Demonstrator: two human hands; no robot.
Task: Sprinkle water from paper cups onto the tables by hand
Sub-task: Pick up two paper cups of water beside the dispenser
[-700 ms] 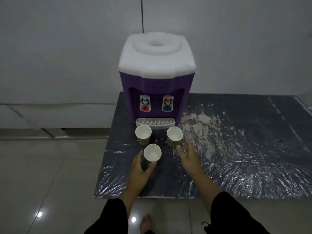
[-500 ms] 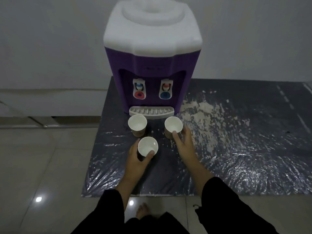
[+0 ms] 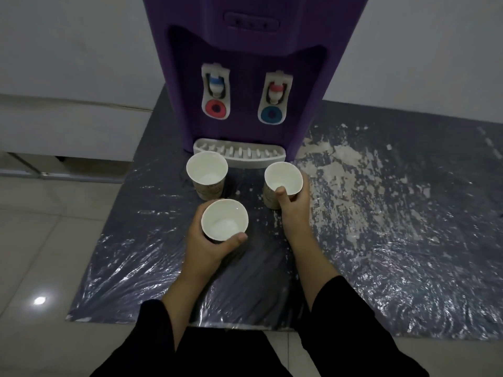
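Three white paper cups stand on a low table (image 3: 381,254) covered in dark crinkled plastic. My left hand (image 3: 206,246) is wrapped around the nearest cup (image 3: 224,220), thumb on its near rim. My right hand (image 3: 295,210) grips the right cup (image 3: 283,176), thumb over its near edge. The third cup (image 3: 206,172) stands free at the back left, just in front of the dispenser's drip tray (image 3: 239,153). Whether the cups hold water is hard to tell.
A purple water dispenser (image 3: 245,63) with two taps stands at the table's back, against a white wall. Pale wet or scuffed patches (image 3: 353,186) spread over the plastic to the right. Grey tiled floor (image 3: 40,240) lies to the left and in front.
The camera has come much closer to the dispenser. My left hand has closed on the near cup, and my right hand has closed around the right cup.
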